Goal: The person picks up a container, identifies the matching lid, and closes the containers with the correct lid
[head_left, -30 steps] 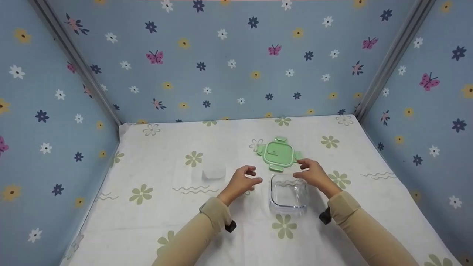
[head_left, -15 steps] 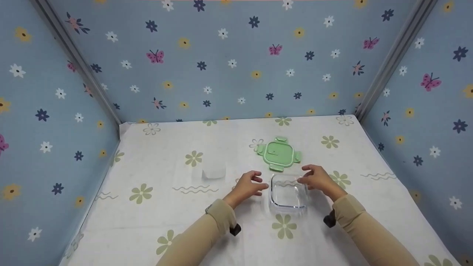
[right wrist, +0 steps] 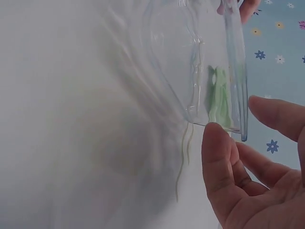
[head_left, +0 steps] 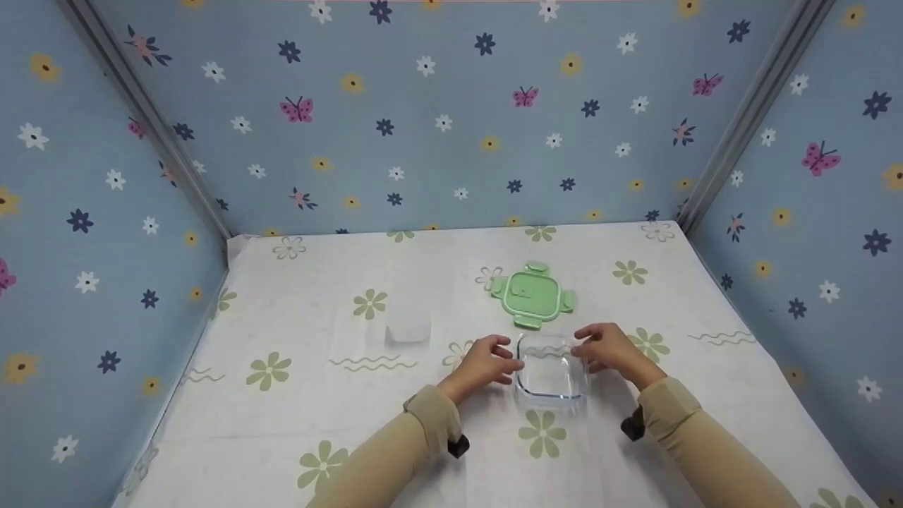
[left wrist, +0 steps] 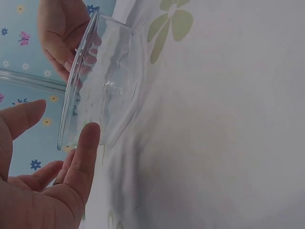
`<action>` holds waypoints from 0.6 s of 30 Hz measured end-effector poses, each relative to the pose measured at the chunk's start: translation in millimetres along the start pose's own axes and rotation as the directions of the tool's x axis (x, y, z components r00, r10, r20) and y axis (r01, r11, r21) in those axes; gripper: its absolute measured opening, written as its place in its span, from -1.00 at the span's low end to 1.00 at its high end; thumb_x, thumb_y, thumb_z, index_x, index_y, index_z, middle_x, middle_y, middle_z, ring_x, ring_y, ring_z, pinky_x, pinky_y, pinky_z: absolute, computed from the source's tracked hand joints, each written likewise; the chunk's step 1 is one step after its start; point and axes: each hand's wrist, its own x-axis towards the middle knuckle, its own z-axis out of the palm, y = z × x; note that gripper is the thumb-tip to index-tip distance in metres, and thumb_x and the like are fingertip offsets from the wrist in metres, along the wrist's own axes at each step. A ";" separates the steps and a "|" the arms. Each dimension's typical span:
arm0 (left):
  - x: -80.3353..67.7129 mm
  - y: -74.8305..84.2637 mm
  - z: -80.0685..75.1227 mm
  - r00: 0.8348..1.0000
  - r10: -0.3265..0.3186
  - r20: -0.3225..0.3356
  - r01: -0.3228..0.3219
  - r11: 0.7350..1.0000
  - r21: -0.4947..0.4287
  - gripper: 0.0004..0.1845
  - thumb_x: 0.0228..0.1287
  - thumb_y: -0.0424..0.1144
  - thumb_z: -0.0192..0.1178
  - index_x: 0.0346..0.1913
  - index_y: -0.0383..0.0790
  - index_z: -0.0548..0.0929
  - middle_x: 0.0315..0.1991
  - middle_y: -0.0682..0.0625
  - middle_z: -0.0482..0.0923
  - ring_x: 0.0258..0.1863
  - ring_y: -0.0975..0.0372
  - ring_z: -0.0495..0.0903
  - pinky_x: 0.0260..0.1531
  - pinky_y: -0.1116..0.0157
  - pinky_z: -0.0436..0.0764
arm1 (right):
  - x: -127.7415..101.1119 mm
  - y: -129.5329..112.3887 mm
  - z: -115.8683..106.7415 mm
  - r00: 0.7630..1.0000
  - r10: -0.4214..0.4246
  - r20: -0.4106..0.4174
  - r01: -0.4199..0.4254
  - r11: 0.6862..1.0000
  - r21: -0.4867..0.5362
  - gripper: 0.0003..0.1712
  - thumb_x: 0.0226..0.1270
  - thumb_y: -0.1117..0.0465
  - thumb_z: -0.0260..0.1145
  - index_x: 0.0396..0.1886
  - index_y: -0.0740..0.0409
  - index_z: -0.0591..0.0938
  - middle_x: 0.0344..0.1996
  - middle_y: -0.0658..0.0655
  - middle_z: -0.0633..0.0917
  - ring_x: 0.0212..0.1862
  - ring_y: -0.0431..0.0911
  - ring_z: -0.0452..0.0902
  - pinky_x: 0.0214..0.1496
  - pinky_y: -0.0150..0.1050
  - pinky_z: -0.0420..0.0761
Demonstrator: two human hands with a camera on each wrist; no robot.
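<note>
Both hands have closed in on the clear glass container [head_left: 551, 368] over the last second: a moment ago they hovered up near its far edge, and now the left hand [head_left: 487, 362] sits against its left wall and the right hand [head_left: 608, 349] against its right wall. From the left wrist view the thumb [left wrist: 82, 157] touches the glass and the fingers are spread loosely, so that hand is not clamped on it; the right hand looks much the same, thumb near the rim with the fingers uncurled, though I can't be sure it makes full contact. So the container is bracketed, about to be held, and it rests flat on the tabletop [head_left: 303, 409].

Just beyond it lies the green snap-lock lid [head_left: 532, 293], off the container and apart from it. A small translucent cup [head_left: 408, 326] stands to the left. The tabletop wears a white cloth with pale green flowers, and blue walls [head_left: 437, 113] patterned with butterflies and flowers close in on three sides.
</note>
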 end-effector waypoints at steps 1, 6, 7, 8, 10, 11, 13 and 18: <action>0.5 -0.6 0.7 1.000 0.003 0.004 -0.003 1.000 -0.004 -0.34 0.34 -0.35 0.45 0.42 -0.50 0.46 0.06 -0.25 0.62 -0.15 -0.03 0.83 -0.10 0.10 0.87 | -0.2 0.5 0.2 1.000 0.005 0.003 -0.005 1.000 -0.003 -0.36 0.41 0.27 0.46 0.38 0.49 0.54 -0.13 0.16 0.67 -0.26 -0.11 0.66 -0.18 -0.18 0.84; 4.3 -4.0 3.8 1.000 0.016 0.015 -0.015 0.999 -0.032 -0.40 0.33 -0.39 0.42 0.37 -0.51 0.50 -0.01 -0.18 0.59 -0.22 0.09 0.77 -0.13 0.14 0.88 | -2.4 0.5 0.6 0.999 0.034 -0.004 -0.034 0.999 -0.012 -0.39 0.40 0.28 0.45 0.37 0.45 0.57 -0.15 0.16 0.69 -0.26 -0.09 0.68 -0.20 -0.20 0.83; 4.6 -4.2 4.4 1.000 0.016 0.016 -0.016 0.999 -0.037 -0.41 0.33 -0.40 0.41 0.37 -0.51 0.50 -0.02 -0.17 0.58 -0.22 0.11 0.76 -0.13 0.14 0.88 | -2.9 0.4 0.4 1.000 0.030 -0.002 -0.030 0.999 -0.016 -0.39 0.40 0.29 0.45 0.37 0.47 0.57 -0.16 0.16 0.68 -0.27 -0.09 0.69 -0.21 -0.20 0.83; 5.0 -4.2 4.8 1.000 0.015 0.016 -0.014 0.999 -0.041 -0.41 0.33 -0.40 0.41 0.36 -0.50 0.50 -0.02 -0.16 0.57 -0.22 0.12 0.75 -0.13 0.15 0.88 | -3.2 0.2 0.6 0.999 0.031 -0.006 -0.031 0.999 -0.014 -0.40 0.39 0.30 0.46 0.36 0.46 0.58 -0.18 0.15 0.68 -0.28 -0.09 0.69 -0.22 -0.20 0.83; 5.5 -4.3 5.6 1.000 0.015 0.013 -0.014 0.999 -0.047 -0.42 0.31 -0.42 0.41 0.35 -0.50 0.51 -0.03 -0.16 0.57 -0.23 0.13 0.73 -0.13 0.15 0.88 | -4.0 0.0 1.0 1.000 0.024 -0.005 -0.024 1.000 -0.013 -0.41 0.38 0.32 0.45 0.34 0.48 0.58 -0.20 0.14 0.65 -0.29 -0.10 0.69 -0.23 -0.20 0.83; 5.5 -4.1 6.0 1.000 0.014 0.011 -0.014 0.999 -0.049 -0.42 0.30 -0.42 0.41 0.34 -0.50 0.52 -0.04 -0.16 0.57 -0.24 0.14 0.72 -0.14 0.15 0.88 | -4.4 -0.1 1.1 1.000 0.020 -0.004 -0.020 1.000 -0.012 -0.42 0.38 0.33 0.45 0.34 0.49 0.58 -0.20 0.14 0.64 -0.29 -0.10 0.68 -0.24 -0.20 0.82; 5.4 -3.5 7.0 1.000 0.016 0.004 -0.015 0.999 -0.050 -0.43 0.27 -0.45 0.42 0.33 -0.50 0.53 -0.05 -0.16 0.58 -0.25 0.17 0.70 -0.15 0.16 0.87 | -4.7 -0.1 1.7 1.000 0.016 -0.005 -0.016 1.000 -0.004 -0.43 0.37 0.35 0.45 0.32 0.51 0.58 -0.21 0.13 0.63 -0.30 -0.10 0.67 -0.26 -0.21 0.82; 5.4 -2.9 9.3 1.000 0.023 -0.013 -0.024 0.999 -0.035 -0.45 0.20 -0.52 0.39 0.28 -0.50 0.56 -0.12 -0.10 0.57 -0.32 0.22 0.64 -0.21 0.19 0.87 | -4.9 0.7 3.0 0.999 0.026 -0.020 -0.026 1.000 0.005 -0.47 0.37 0.37 0.43 0.29 0.49 0.61 -0.19 0.14 0.69 -0.32 -0.11 0.65 -0.31 -0.24 0.78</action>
